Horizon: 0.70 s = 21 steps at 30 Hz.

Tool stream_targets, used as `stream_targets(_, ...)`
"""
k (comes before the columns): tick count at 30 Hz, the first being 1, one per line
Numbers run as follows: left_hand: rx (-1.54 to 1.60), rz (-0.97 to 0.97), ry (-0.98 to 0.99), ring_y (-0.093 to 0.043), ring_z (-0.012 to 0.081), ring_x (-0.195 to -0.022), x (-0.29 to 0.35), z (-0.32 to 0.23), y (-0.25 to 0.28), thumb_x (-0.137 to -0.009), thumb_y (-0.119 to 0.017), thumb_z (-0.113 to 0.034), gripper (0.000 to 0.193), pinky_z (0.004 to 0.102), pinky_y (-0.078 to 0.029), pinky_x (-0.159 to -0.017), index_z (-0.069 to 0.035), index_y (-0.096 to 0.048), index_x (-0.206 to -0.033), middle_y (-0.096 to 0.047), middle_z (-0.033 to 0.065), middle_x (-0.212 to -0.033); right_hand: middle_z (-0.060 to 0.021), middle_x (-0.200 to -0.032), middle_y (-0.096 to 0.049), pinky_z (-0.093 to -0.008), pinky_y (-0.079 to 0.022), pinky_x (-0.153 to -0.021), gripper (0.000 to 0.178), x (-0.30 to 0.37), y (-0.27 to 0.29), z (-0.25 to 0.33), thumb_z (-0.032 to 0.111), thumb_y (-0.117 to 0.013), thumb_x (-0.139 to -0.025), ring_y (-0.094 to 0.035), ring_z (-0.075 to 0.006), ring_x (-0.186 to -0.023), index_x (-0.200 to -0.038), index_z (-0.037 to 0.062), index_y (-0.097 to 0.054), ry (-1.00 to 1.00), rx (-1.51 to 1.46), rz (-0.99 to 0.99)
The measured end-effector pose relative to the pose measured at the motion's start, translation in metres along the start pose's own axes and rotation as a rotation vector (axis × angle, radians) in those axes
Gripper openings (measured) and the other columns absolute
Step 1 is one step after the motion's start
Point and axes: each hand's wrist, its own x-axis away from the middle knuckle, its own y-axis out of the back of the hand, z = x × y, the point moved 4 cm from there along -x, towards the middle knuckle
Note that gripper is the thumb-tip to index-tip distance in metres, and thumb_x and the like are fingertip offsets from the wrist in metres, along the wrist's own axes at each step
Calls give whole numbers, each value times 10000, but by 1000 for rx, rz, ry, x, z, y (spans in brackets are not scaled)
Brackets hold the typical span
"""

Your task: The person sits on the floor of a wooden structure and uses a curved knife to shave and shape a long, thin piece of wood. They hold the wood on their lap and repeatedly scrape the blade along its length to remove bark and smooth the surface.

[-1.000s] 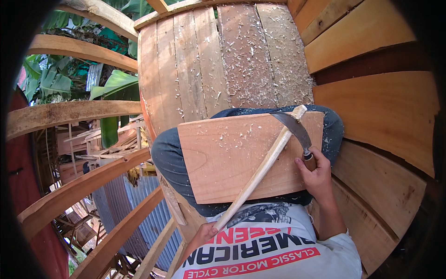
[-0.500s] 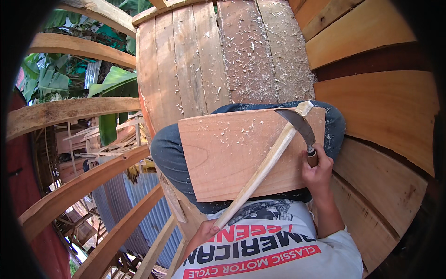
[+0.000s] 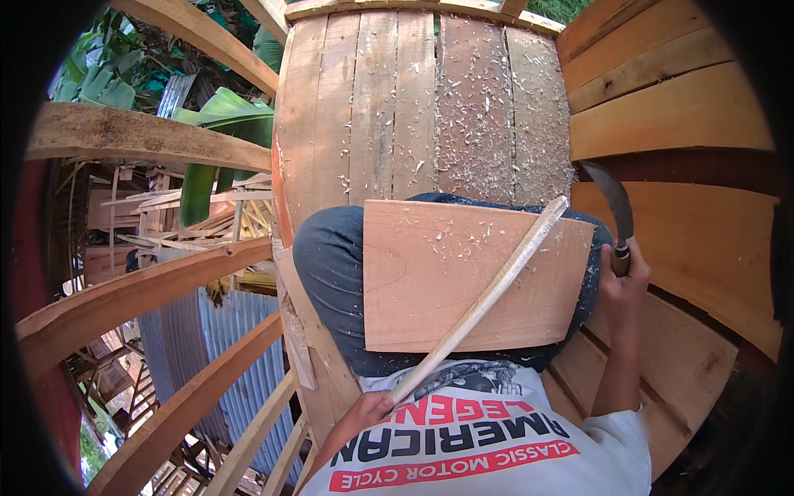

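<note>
Below the board (image 3: 430, 285) resting on my legs (image 3: 327, 252), my white shirt (image 3: 533, 475) bears red and black block lettering (image 3: 438, 445), inverted to my view, and a red band (image 3: 455, 466) with pale characters. Below the board's lower left corner, my left hand (image 3: 370, 411) is closed around the near end of the stick (image 3: 480, 307). The stick runs diagonally over the board, its far end just past the upper right edge. Its visible surface is pale and bare; I judge the shaving well advanced, though any remaining trimming cannot be determined. Right of the board, my right hand (image 3: 626, 285) grips the curved knife (image 3: 614, 202), blade clear of the stick; neither shows a discernible label. Beyond the board, shavings (image 3: 473, 107) lie scattered over the floor planks (image 3: 376, 107).
</note>
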Motion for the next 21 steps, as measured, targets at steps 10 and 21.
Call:
stream_targets(10, -48, 70, -61, -479, 134, -593, -8, 7, 10, -952, -461, -437, 508, 312, -419, -566, 49, -589, -876, -520, 77, -616, -32, -574, -444, -285, -360, -501, 114, 65, -43, 20, 11, -629, -782, -398, -92, -552, -792, -10, -517, -210, -101, 610)
stream_targets(21, 206, 245, 47, -530, 106, -688, -11, 10, 15, -966, -442, -436, 527, 279, -452, -638, 64, -602, -918, -601, 56, -720, -137, -563, -500, -334, -388, -476, 212, 57, -37, 43, 132, -703, -802, -489, -221, -473, -858, 3, -545, -88, 193, 609)
